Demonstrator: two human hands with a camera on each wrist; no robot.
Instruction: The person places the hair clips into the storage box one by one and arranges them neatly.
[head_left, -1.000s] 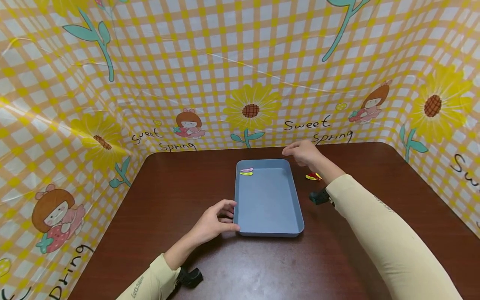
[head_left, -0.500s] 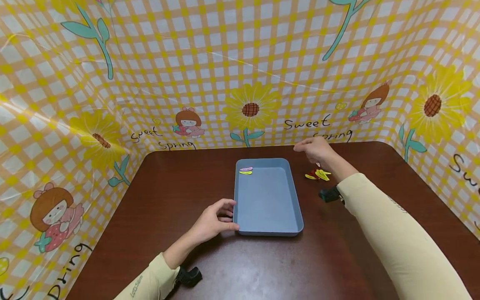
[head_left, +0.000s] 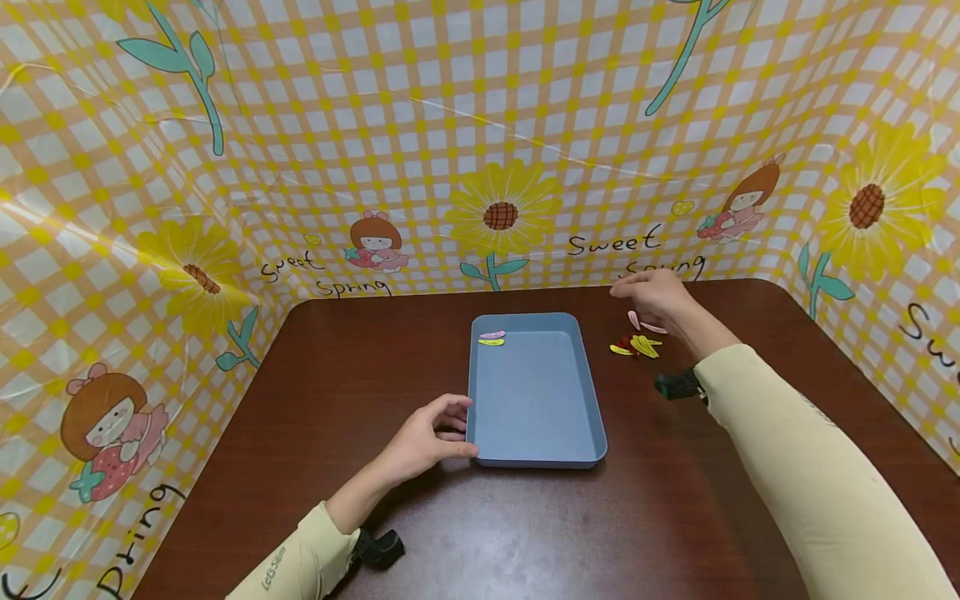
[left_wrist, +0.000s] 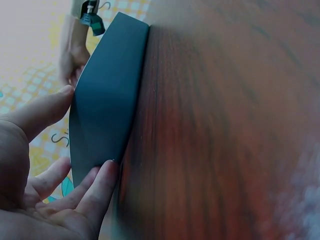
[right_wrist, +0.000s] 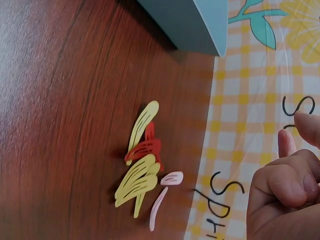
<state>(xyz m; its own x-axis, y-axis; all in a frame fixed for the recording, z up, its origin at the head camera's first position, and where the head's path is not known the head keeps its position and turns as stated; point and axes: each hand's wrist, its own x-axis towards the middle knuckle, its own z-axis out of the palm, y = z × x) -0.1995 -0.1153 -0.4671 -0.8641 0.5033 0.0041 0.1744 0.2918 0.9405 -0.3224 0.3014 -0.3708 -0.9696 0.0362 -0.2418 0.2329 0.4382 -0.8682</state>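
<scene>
The left hand (head_left: 427,437) rests at the near left side of a blue-grey tray (head_left: 540,392). In the left wrist view its thumb touches the rim and its fingertips touch the outer wall. A pink snap hair clip (head_left: 492,335) and a yellow hair clip (head_left: 491,342) lie side by side in the tray's far left corner. Above the table, right of the tray, the right hand (head_left: 660,296) hovers with loosely bent fingers; no object shows between them. Near it lies a loose pile of yellow hair clips (right_wrist: 136,180), red hair clips (right_wrist: 145,149) and pink hair clips (right_wrist: 172,178).
The dark brown wooden table (head_left: 360,358) ends at a checked, flower-printed sheet (head_left: 420,167), which stands like a wall behind and at both sides. A dark device is strapped at each wrist.
My right hand has moved right, from beside the tray's far right corner to over the clip pile, uncovering more clips. My left hand stays at the tray.
</scene>
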